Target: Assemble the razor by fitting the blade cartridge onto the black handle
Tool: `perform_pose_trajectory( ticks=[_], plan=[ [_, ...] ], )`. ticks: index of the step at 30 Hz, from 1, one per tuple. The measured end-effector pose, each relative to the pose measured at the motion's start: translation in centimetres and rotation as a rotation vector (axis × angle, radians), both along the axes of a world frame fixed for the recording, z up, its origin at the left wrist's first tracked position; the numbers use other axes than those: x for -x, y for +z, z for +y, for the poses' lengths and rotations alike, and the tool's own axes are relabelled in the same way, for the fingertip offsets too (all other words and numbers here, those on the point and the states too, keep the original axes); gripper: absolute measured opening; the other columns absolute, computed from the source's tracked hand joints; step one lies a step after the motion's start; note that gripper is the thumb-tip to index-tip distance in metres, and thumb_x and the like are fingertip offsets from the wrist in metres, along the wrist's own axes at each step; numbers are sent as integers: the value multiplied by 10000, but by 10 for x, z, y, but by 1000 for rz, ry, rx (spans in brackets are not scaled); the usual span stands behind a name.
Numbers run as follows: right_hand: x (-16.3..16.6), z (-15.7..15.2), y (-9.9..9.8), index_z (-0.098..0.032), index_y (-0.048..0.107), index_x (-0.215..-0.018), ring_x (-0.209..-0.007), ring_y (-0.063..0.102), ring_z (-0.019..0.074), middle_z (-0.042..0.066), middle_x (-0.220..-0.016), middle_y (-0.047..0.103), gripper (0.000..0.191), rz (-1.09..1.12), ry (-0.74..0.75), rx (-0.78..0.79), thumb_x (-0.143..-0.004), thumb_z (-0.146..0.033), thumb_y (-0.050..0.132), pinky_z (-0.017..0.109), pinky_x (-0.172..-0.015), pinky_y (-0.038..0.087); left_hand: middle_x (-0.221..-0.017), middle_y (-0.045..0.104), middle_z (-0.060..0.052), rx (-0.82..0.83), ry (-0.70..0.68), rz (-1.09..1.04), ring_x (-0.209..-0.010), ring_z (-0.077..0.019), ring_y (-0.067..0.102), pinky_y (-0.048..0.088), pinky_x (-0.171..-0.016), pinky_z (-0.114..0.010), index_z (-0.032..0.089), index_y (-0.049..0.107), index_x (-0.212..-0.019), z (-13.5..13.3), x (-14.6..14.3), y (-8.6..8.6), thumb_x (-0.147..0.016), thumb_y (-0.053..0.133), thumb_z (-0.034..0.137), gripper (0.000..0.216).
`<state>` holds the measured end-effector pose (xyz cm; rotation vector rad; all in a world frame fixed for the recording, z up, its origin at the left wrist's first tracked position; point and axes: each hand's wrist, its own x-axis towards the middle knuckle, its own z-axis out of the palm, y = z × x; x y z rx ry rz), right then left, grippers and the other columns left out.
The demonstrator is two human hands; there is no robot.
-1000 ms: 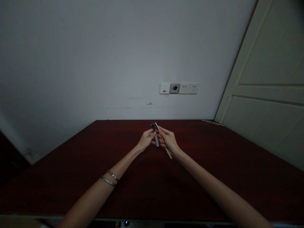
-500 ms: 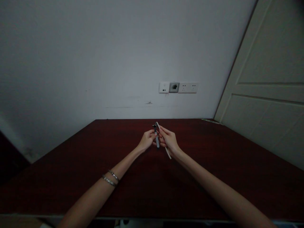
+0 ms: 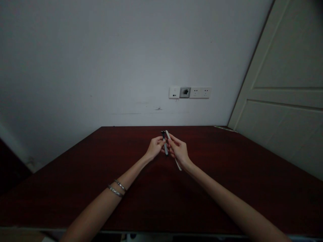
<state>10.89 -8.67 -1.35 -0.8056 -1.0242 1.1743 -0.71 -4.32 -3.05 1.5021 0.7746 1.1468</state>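
Observation:
Both my hands meet over the middle of a dark red table (image 3: 161, 201). My left hand (image 3: 154, 148) pinches a short grey stick-like piece with a small dark end (image 3: 164, 143). My right hand (image 3: 179, 150) is closed on a thin white strip (image 3: 178, 164) that runs through the fingers; its upper end shows beside the grey piece and its lower end sticks out below the palm. The two pieces touch or nearly touch at the fingertips. Two silver bangles (image 3: 117, 188) sit on my left forearm.
A white wall rises behind the table, with a row of sockets and a switch (image 3: 189, 92) above the table's far edge. A pale panelled door (image 3: 285, 94) stands at the right, close to the table's right side.
Both hands stay together at the same spot; the fingers shift slightly on the two pieces. The view has barely moved.

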Motion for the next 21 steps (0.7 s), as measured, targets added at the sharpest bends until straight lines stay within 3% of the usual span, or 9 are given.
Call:
perform_pose_trajectory(
  ticks=[21],
  plan=[
    [-6, -4, -8, -119, 506, -1244, -341, 292, 20, -50, -514, 497, 680, -75, -40, 19, -647, -408, 656, 150, -303, 190, -643, 617, -25, -85, 28, 78, -454, -118, 582, 449, -402, -200, 106, 568, -950, 2, 4, -6, -762, 576, 299, 270]
  ],
)
